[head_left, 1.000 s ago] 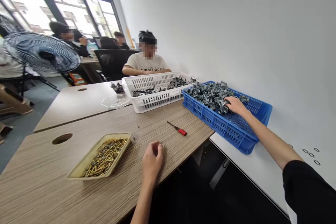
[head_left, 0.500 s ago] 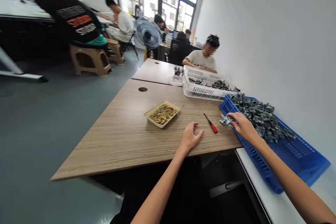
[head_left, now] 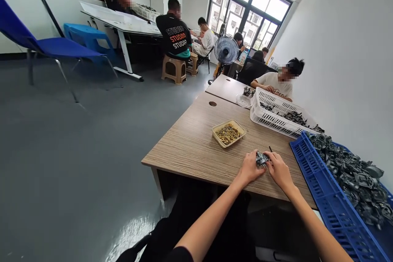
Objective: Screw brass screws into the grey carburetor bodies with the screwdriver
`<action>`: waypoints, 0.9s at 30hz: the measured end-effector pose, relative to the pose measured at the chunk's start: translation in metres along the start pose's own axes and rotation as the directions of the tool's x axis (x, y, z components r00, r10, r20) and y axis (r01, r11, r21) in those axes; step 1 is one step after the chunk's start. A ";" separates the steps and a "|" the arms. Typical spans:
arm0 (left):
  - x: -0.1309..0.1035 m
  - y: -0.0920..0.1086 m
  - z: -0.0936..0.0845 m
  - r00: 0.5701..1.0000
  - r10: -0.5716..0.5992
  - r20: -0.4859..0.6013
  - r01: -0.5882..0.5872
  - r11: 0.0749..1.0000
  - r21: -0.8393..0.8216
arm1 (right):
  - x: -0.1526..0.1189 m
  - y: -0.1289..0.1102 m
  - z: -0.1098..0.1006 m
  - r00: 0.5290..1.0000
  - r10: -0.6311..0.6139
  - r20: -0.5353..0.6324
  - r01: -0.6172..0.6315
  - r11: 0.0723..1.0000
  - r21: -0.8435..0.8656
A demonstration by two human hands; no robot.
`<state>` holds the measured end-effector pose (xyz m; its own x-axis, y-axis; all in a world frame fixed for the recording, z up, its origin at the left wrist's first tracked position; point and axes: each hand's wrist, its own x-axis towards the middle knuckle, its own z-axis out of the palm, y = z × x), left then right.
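Observation:
A small grey metal part (head_left: 261, 159) sits between both my hands over the wooden table (head_left: 196, 147). My left hand (head_left: 249, 166) grips it from the left and my right hand (head_left: 278, 169) grips it from the right. A yellow tray of brass screws (head_left: 229, 133) lies just beyond my left hand. The blue crate (head_left: 322, 196) heaped with the same grey metal parts (head_left: 353, 172) stands to the right of my right hand. The screwdriver is mostly hidden behind my right hand; only its dark tip (head_left: 270, 148) shows.
A white basket (head_left: 273, 116) with dark parts stands farther along the table, where a seated person (head_left: 278, 82) works. A standing fan (head_left: 226, 50), stools, several other seated people and a blue chair (head_left: 46, 47) fill the room to the left, across grey floor.
My right hand lifted a metal part out of the blue crate and brought it over the table. My left hand closed onto it. My view swung left, showing more of the room.

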<state>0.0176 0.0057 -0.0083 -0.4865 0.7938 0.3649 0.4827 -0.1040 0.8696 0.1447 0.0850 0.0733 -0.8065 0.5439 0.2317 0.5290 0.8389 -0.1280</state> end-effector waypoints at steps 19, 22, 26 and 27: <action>-0.005 0.011 -0.007 0.975 0.045 0.217 -0.102 0.962 0.255 | -0.061 0.058 0.031 0.965 0.074 -0.254 -0.012 0.971 0.238; -0.008 0.012 -0.009 0.969 0.060 0.239 -0.123 0.959 0.255 | -0.071 0.083 0.044 0.909 0.152 -0.389 -0.096 0.983 0.159; -0.006 0.011 -0.036 0.956 0.132 0.262 -0.206 0.937 0.282 | -0.074 0.105 0.062 0.906 0.250 -0.343 -0.214 0.967 0.139; -0.002 0.011 -0.048 0.954 0.146 0.262 -0.227 0.922 0.312 | -0.073 0.107 0.065 0.910 0.262 -0.322 -0.235 0.965 0.121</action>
<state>-0.0113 -0.0262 0.0167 -0.2022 0.8992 0.3880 0.7833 -0.0894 0.6152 0.2432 0.1366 -0.0205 -0.5106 0.7082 0.4876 0.6677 0.6838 -0.2942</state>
